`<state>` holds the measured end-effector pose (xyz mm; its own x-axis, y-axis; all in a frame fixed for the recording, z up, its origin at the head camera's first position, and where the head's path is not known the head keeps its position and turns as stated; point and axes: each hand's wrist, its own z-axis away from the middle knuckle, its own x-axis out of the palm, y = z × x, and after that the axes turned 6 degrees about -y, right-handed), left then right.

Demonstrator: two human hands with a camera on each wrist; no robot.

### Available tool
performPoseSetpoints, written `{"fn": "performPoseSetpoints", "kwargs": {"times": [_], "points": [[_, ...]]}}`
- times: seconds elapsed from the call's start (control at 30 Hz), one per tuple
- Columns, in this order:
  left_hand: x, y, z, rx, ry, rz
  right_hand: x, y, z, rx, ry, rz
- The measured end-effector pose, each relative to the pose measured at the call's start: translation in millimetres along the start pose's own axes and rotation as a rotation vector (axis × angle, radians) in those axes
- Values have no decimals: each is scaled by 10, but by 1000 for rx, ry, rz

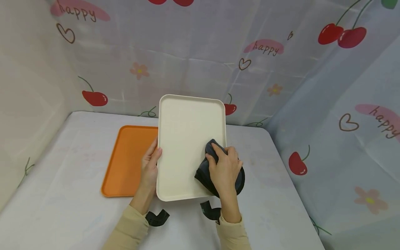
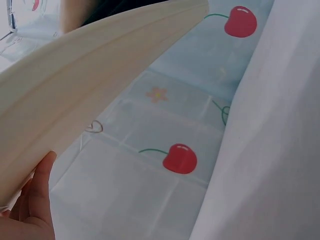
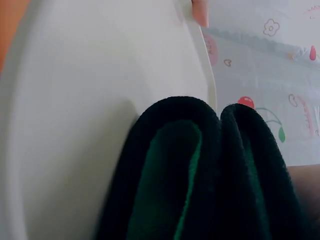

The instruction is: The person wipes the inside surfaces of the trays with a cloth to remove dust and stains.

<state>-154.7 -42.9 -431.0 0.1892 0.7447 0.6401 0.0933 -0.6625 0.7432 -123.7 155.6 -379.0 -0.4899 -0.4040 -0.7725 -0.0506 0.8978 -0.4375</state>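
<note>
A cream rectangular tray (image 1: 187, 128) is held up, tilted, above the table. The left hand (image 1: 151, 166) grips its left edge, thumb on the rim and the other fingers behind; in the left wrist view that hand (image 2: 35, 205) pinches the tray's edge (image 2: 75, 75). With curled fingers the right hand (image 1: 225, 170) presses a folded dark cloth (image 1: 204, 172) on the tray's lower right part. Close up in the right wrist view, the folded cloth (image 3: 175, 150) hides most of the right hand and lies against the tray (image 3: 100, 75).
An orange tray (image 1: 126, 159) lies flat on the white table (image 1: 75, 166), behind and left of the cream tray, which partly covers it. A curtain (image 1: 193, 76) printed with cherries and flowers hangs behind the table and along its right side.
</note>
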Motion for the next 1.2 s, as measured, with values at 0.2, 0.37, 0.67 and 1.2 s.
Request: {"fn": "performPoseSetpoints", "kwargs": {"times": [0.2,0.37,0.67,1.2], "points": [[21,-25,5,-2,6,-24,56,-104,61,-67,8,-15],[28,-43,1,-5,13,-43,97,-203,108,-107,6,-21],[49,-47,19,-25,6,-77,172,-397,194,-189,-9,-38],[71,-99,25,-10,13,-138,307,-701,414,-363,-32,-54]]}}
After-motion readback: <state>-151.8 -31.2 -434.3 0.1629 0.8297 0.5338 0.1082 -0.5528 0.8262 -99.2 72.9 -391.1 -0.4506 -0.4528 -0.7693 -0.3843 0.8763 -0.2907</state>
